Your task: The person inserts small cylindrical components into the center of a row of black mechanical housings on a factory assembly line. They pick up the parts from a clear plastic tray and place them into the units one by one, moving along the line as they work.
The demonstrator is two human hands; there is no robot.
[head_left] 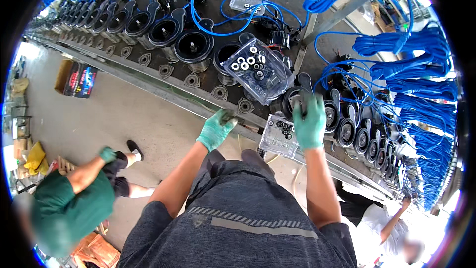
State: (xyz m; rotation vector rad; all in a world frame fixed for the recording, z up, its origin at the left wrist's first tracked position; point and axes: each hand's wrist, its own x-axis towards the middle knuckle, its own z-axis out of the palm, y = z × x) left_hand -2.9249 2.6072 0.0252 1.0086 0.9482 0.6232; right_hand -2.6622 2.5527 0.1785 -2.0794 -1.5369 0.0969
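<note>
My left hand (217,130), in a green glove, is at the bench's front edge below a small metal end flange (219,93). Its fingers are curled together, and whatever they may hold is too small to make out. My right hand (310,123), gloved alike, reaches over a round black-rimmed motor housing (293,102); its fingers are blurred by motion. Between the hands sits a clear plastic box (278,138) with small black rings. Another clear tray (265,80), holding white-and-black rings and small dark parts, lies tilted across the housings.
Black-rimmed housings (194,48) line the bench both ways, with flanges along its front edge. Blue cable coils (404,44) hang at the right; loose blue cables loop behind. A metal post (342,12) rises there. Two people stand nearby, one in a green shirt (74,203). A carton (77,78) stands on the floor.
</note>
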